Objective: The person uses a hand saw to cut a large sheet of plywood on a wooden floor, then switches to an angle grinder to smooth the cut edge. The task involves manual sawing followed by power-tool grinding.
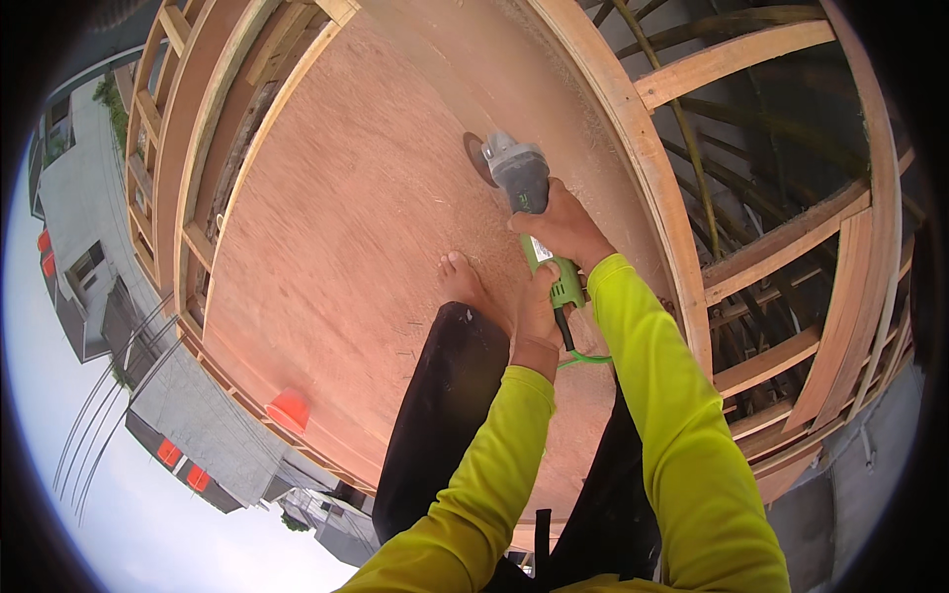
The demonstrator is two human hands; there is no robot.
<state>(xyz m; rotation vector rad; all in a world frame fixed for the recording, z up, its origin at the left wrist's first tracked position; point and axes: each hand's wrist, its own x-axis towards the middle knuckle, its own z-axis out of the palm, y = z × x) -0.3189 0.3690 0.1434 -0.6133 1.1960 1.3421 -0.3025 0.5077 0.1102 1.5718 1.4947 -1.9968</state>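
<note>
Grinder (521,174) is gripped by right hand (565,225), its rear by left hand (536,311). Wood (346,148) is seemingly being ground; steadiness is needed.

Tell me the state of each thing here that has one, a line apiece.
Angle grinder: gripped two-handed; on or off, cannot tell.
Disc: fitted; spinning or still, cannot tell.
Left hand: closed around the grinder's rear.
Right hand: closed around its body, nearer the disc.
Cord: attached at the grinder's tail.
Plywood: strewn with small bits.
Bare foot: on the plywood.
</note>
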